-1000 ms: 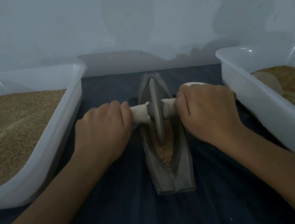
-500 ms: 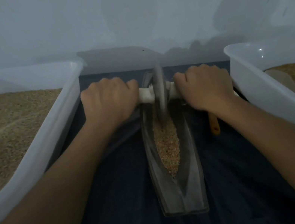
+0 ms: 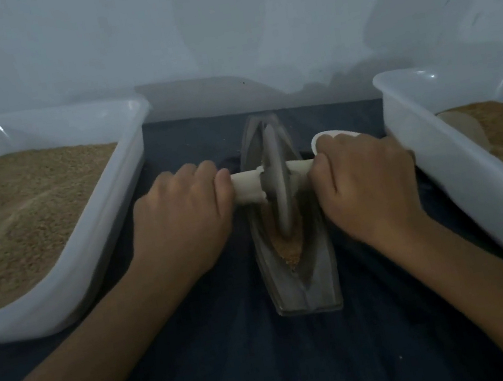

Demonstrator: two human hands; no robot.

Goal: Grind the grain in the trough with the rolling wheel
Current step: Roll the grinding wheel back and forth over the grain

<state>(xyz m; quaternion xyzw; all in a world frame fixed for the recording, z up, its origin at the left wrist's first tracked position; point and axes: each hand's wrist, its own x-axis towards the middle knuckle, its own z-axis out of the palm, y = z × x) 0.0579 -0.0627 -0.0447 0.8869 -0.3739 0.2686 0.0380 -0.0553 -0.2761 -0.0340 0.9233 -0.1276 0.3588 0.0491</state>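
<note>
Item: trough (image 3: 302,278), dark, boat-shaped, at centre of a dark blue cloth (image 3: 275,371). Long axis runs 12 to 6 o'clock; far tip toward the wall (image 3: 215,28), blunt near end toward the wearer.

Item: rolling wheel (image 3: 276,182), grey disc standing on edge in the trough groove, plane aligned with the trough's long axis. Its pale handle (image 3: 248,187) crosses at right angles, 9 to 3 o'clock.

Item: grain (image 3: 289,249), tan, lying in the groove at 6 o'clock of the wheel, partly hidden by the disc.

Left hand (image 3: 184,215): fingers curled round the handle's 9 o'clock end. Right hand (image 3: 366,183): fingers curled round the 3 o'clock end. Both handle ends are covered by the hands.

Item: left tub (image 3: 134,164), white plastic, at 9 o'clock, holding tan grain, cut off by the frame edge.

Item: right tub (image 3: 424,166), white plastic, at 3 o'clock, holding tan material and a pale rounded object, hard to identify; cut off at the edge.

Item: white scoop-like object (image 3: 321,139), just beyond the right hand, mostly hidden.

Markings: no writing legible. Lighting dim.
</note>
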